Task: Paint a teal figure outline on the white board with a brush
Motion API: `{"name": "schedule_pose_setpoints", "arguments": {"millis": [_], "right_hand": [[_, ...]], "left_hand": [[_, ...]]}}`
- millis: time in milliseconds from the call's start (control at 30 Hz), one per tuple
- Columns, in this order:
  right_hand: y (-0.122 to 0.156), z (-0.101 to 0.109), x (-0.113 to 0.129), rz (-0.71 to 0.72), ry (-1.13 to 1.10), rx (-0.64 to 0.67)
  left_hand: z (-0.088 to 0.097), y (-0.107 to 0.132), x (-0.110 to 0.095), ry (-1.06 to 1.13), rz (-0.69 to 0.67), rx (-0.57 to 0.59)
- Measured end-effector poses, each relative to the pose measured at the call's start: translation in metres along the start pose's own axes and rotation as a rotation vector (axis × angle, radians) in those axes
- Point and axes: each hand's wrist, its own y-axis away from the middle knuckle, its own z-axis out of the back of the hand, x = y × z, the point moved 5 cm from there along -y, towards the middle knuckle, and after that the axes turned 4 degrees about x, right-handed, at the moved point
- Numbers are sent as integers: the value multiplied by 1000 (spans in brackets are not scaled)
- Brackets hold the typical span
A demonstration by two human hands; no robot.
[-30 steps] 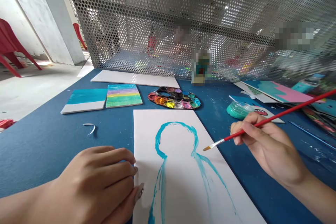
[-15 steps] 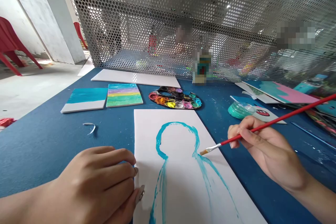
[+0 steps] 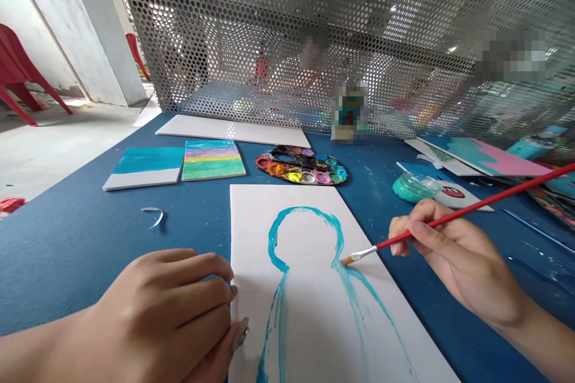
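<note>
The white board point(image 3: 314, 311) is cut off below, the red paintbrush point(image 3: 476, 206) at right.

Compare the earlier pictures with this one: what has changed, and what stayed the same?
The right hand has moved the brush leftward over the canvas, bringing its tip to the right-hand bend of the blue outline. Nothing was taken up or let go. The left hand, palette and jar stayed put.

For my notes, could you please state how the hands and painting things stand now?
Board: flat, partly painted
Paintbrush: held, slanting, tip over board
Right hand: gripping paintbrush
Left hand: curled at board's edge
Palette: paint in wells
Striped panel: painted
Two-tone panel: blue above, white below
</note>
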Motion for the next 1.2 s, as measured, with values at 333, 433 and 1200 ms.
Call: {"name": "schedule_pose_setpoints", "arguments": {"millis": [333,433,1200], "right_hand": [[1,2,1,25,42,22],[0,1,7,61,7,5],[6,7,-4,-38,30,56]], "left_hand": [[-2,5,3,10,0,-24],[-2,5,2,18,-4,-3],[-10,15,3,56,20,-6]]}}
